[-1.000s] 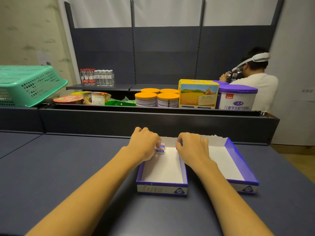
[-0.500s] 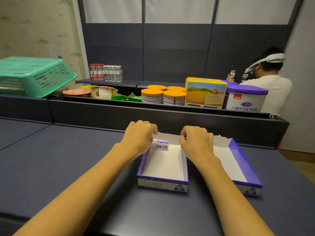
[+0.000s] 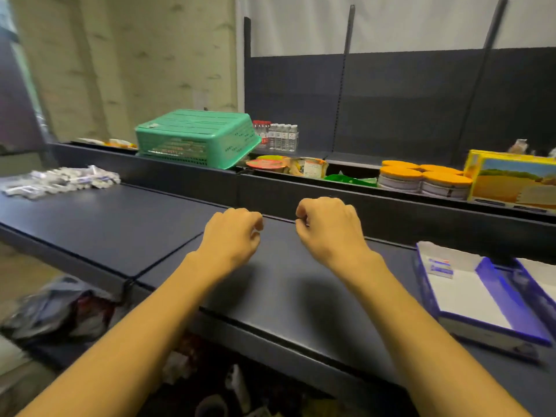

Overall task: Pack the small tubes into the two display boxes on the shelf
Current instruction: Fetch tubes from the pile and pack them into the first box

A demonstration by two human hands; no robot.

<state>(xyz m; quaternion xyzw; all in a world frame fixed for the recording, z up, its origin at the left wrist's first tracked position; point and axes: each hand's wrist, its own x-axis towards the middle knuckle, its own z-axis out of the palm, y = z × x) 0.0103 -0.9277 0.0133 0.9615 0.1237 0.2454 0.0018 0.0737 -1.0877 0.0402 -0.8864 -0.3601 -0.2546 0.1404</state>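
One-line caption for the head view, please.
Both hands hover empty over the shelf, between the tube pile and boxes.

Second display box (image 3: 541,276) cut by right edge, tube pile (image 3: 60,182) blurred, fingers (image 3: 255,225) curled under, hidden
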